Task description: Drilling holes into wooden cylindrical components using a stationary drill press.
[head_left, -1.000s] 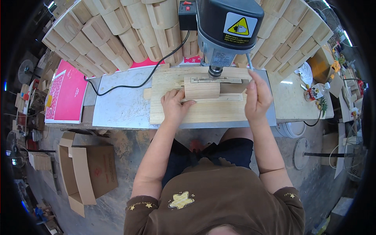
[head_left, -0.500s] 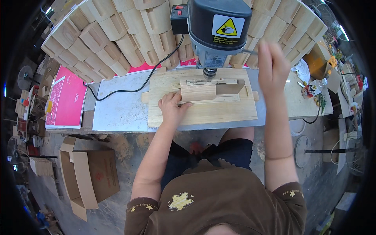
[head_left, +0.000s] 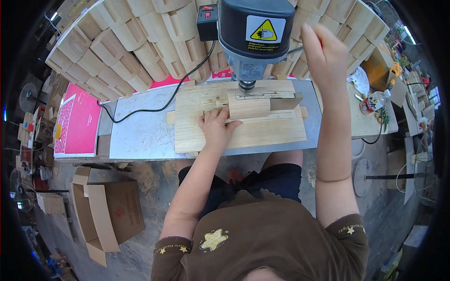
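My left hand (head_left: 218,125) grips the left end of a pale wooden block (head_left: 249,104), thumb along its near side. The block, with a rounded face, lies in a slot of a flat wooden jig board (head_left: 192,133) on the bench. Above the block's far edge stands a drill press (head_left: 255,28) with a dark motor housing; its chuck (head_left: 246,86) points down there, and the bit's tip is hard to make out. My right hand (head_left: 328,56) is raised at the right, closed round the drill press lever (head_left: 295,49), whose end it hides.
Stacked wooden blocks (head_left: 119,47) with cut recesses wall off the back. A black cable (head_left: 159,108) crosses the metal sheet at left, near a pink board (head_left: 79,122). At right stands a plastic bottle (head_left: 375,102). An open carton (head_left: 117,210) sits on the floor.
My left hand has slid the wooden block to the right along the jig. My right hand stays on the lever and sits slightly higher in view. The whole view has shifted a little.
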`<state>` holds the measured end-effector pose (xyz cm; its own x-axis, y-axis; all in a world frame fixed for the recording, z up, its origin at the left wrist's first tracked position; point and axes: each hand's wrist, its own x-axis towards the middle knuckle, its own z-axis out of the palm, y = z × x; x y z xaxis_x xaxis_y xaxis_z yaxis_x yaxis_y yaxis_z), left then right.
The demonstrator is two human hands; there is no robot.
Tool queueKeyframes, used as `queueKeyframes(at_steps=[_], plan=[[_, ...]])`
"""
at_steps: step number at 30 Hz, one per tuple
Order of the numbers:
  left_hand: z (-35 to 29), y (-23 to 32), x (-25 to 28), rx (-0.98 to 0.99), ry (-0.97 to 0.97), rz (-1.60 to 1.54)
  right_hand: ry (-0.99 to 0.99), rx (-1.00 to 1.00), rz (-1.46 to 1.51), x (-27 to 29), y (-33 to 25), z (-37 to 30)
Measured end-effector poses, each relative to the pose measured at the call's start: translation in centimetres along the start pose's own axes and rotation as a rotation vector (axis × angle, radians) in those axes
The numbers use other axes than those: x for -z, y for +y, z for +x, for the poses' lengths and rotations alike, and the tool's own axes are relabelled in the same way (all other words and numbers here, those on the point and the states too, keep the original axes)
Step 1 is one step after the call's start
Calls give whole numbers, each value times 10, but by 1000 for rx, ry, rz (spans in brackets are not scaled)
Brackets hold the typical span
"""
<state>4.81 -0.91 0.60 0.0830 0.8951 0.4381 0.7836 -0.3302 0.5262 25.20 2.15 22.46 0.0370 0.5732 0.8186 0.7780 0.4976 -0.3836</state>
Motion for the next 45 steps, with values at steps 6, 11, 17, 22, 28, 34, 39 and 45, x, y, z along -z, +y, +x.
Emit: queueKeyframes(at_steps=[6,11,17,22,28,34,39,45], plan=[[-1,-4,-3,0,-1,2,-31,-152,144,2,-15,-75],[1,-4,-5,-24,-2,-9,102,-27,230,-22,10,-114],[1,-1,-3,2,-26,5,94,40,307,-56,44,-144],[1,-6,-6,14,-29,2,54,46,275,-48,36,-139],[-2,-5,-3,11,-1,31,133,-77,242,-11,12,-58],[-5,1,-2,46,3,-66,-74,-304,175,-30,32,48],[-1,7,0,101,-35,-121,-47,-313,302,-37,47,37],[6,7,-3,201,-20,-178,-480,-451,420,-21,74,-57]])
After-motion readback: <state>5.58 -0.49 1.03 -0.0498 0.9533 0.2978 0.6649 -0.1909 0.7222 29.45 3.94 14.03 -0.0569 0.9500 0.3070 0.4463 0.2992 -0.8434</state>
